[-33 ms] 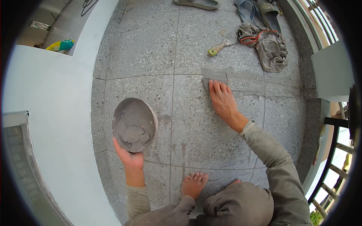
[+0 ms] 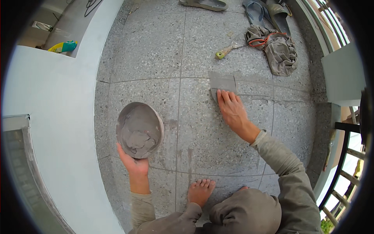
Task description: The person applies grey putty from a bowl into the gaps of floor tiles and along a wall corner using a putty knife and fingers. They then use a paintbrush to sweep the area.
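My left hand (image 2: pixel 134 163) supports a round bowl (image 2: pixel 160 121) from its near side, thumb along the outer wall. Thick grey grout-like paste (image 2: pixel 139 134) lies inside the bowl. To the right, my right hand (image 2: pixel 233 110) presses a thin, flat grey spreader (image 2: pixel 223 84) down on the floor, fingers lying over its near edge. Spreader and paste are nearly the same grey, so its exact outline is hard to make out. A smear of paste runs along the tile joint around it.
Speckled grey tiles (image 2: pixel 144 46) cover the floor. Beyond my right hand lie a scraper with a yellow-green handle (image 2: pixel 222 53), a crumpled grey cloth (image 2: pixel 279 52) and several sandals (image 2: pixel 278 17). A white ledge (image 2: pixel 54 93) borders the left, a black railing (image 2: pixel 343 156) the right. My bare foot (image 2: pixel 200 191) is nearby.
My right hand has slid slightly toward me, showing more of the grey surface ahead of its fingertips. The bowl and my left hand have stayed practically in place.
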Demonstrator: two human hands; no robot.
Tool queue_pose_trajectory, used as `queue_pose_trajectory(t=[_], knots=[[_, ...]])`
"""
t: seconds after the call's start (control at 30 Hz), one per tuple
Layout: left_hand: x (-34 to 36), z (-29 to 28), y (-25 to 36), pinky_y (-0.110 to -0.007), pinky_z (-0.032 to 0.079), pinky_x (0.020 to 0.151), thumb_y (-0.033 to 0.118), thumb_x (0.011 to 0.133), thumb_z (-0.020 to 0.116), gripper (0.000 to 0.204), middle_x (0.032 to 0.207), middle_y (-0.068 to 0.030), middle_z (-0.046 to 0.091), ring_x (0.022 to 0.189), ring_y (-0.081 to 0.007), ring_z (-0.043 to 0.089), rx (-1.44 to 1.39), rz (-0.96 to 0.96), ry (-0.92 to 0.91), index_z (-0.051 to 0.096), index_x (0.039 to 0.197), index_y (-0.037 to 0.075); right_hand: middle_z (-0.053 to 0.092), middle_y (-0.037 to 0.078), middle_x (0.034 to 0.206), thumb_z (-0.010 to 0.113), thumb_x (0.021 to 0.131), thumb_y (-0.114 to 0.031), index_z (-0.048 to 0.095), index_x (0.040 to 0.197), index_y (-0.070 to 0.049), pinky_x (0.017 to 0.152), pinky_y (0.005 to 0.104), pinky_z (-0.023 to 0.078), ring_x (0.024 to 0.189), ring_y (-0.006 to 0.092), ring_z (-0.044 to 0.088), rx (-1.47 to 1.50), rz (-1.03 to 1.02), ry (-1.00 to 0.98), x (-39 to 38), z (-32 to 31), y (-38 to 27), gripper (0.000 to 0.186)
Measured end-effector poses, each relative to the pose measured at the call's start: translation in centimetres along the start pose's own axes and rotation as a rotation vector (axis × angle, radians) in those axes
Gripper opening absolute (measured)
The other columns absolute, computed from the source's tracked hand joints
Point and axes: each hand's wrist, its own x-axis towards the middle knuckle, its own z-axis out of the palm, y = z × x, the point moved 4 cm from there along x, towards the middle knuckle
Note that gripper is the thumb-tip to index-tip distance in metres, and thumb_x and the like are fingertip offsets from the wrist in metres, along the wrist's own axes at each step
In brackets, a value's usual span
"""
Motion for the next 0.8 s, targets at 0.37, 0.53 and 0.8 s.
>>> queue_pose_trajectory(t=[0.37, 0.53, 0.8], knots=[[0.4, -0.1, 0.1, -0.050, 0.031, 0.121, 0.044, 0.108, 0.032, 0.057, 0.159, -0.0100, 0.041, 0.145, -0.0318, 0.038, 0.017, -0.024, 0.111, 0.039, 0.154, 0.011, 0.061, 0.012, 0.106, 0.060, 0.088, -0.013, 0.061, 0.120, 0.005, 0.078, 0.0354, 0.048, 0.097, 0.0255, 0.058, -0.261, 0.391, 0.038, 8.3, 3.0, -0.2, 0.037], [0.5, -0.7, -0.3, -0.049, 0.031, 0.121, 0.044, 0.108, 0.033, 0.058, 0.158, -0.0099, 0.041, 0.145, -0.0318, 0.039, -0.011, -0.024, 0.063, 0.039, 0.154, 0.010, 0.059, 0.013, 0.106, 0.059, 0.088, -0.014, 0.061, 0.123, 0.005, 0.085, 0.0370, 0.047, 0.102, 0.0263, 0.057, 0.009, 0.117, -0.041, 11.4, 5.2, -9.6, 0.040], [-0.8, -0.5, 0.2, -0.050, 0.031, 0.121, 0.045, 0.109, 0.031, 0.058, 0.158, -0.0108, 0.041, 0.145, -0.0320, 0.039, 0.012, -0.029, 0.094, 0.038, 0.155, 0.010, 0.053, 0.012, 0.119, 0.058, 0.088, -0.010, 0.053, 0.136, 0.006, 0.093, 0.0379, 0.043, 0.110, 0.0264, 0.051, -0.061, -0.061, 0.080, 9.4, 4.7, -4.3, 0.050]])
